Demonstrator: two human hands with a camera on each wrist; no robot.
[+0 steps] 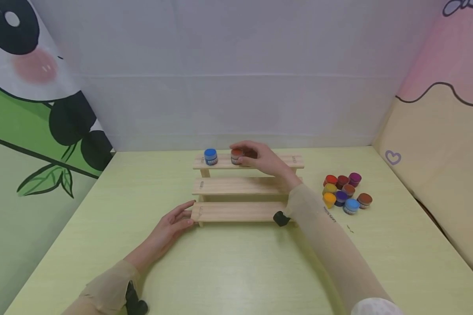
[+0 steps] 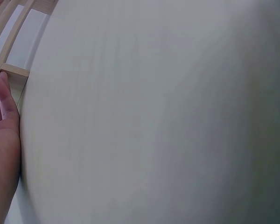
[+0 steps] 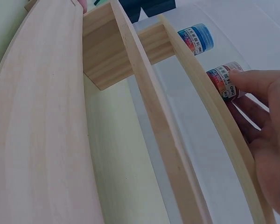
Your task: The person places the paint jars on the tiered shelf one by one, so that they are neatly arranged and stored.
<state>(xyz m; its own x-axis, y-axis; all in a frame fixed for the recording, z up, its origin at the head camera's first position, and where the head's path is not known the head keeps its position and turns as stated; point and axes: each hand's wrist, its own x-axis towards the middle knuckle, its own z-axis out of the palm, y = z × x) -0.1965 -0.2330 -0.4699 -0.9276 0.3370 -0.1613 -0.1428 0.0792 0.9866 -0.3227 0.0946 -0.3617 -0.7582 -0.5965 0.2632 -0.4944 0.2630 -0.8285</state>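
Observation:
In the head view, my right hand (image 1: 262,158) pinches a small paint jar with a brownish-orange lid (image 1: 236,156) on the top step of a three-tier wooden rack (image 1: 244,212). The right wrist view shows thumb and fingers around this labelled jar (image 3: 222,80), its base at the shelf. To its left on the same step stands a blue-lidded paint jar (image 1: 210,156). My left hand (image 1: 167,227) holds the left end of the lowest step, thumb at the front corner and index finger at the back corner. Its fingertips reach the rack's end support (image 2: 15,70) in the left wrist view.
On the table (image 1: 236,271), right of the rack, several paint jars stand in a cluster, among them a light-blue one (image 1: 351,206), a purple one (image 1: 354,179) and a yellow-orange one (image 1: 329,200). A pale backdrop (image 1: 236,105) rises behind the table's far edge.

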